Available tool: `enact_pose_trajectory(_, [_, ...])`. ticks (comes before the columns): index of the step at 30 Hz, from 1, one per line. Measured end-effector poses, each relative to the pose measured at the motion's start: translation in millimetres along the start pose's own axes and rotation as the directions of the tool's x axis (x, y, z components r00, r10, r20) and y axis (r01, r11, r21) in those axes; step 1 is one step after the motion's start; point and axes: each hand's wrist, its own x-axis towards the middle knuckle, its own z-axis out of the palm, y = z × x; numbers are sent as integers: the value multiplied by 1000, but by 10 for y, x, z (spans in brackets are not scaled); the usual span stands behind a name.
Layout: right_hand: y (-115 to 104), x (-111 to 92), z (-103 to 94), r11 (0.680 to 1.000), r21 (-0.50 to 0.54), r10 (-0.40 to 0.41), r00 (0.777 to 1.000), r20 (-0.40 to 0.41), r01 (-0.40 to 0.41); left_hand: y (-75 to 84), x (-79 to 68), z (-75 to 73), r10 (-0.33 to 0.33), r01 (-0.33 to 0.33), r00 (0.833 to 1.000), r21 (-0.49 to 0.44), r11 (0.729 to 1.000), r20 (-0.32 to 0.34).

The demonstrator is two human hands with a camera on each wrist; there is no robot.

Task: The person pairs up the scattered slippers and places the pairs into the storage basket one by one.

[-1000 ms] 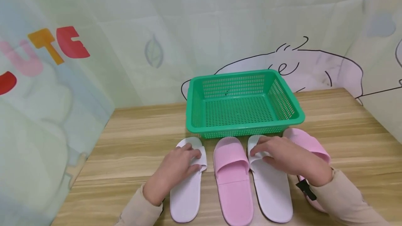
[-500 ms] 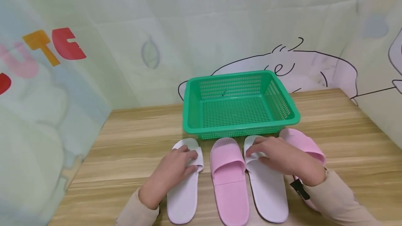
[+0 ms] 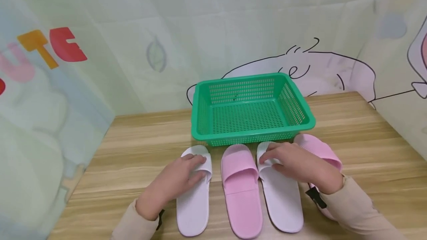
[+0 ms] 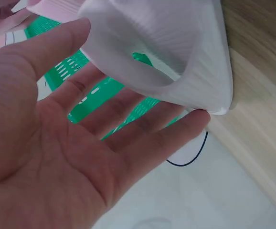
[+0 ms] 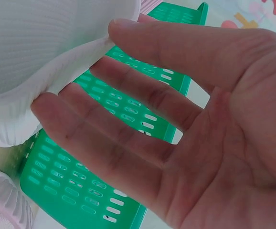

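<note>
Left sleeve (image 3: 136, 220) farther left, hands (image 3: 175, 179) over wood-grain table (image 3: 143, 136), cartoon backdrop (image 3: 186, 36) behind

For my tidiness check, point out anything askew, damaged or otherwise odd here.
In the row, white slippers and pink slippers alternate, so matching colours don't sit side by side. The far-right pink slipper, partly hidden, also seems to slant most. I see no spill or damage.

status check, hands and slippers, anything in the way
Left hand touching left white slipper, right hand touching right white slipper. Middle pink slipper between them. Basket just beyond, possibly in the way. Right arm across outer pink slipper.
</note>
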Motion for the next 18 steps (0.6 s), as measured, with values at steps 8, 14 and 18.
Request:
enact_pose_trajectory(8, [-8, 13, -8, 1000, 11, -2, 1000, 1, 2, -68, -29, -175, -31, 34, 991, -23, 999, 127])
enact_pose_trajectory(14, [-17, 13, -15, 1000, 16, 10, 1000, 2, -10, -127, -37, -225, 3, -1, 991, -13, 1000, 133])
enact_pose_trajectory(18, [-22, 10, -5, 1000, -1, 7, 1000, -6, -7, -180, -66, -201, 106, -109, 990, 28, 994, 95])
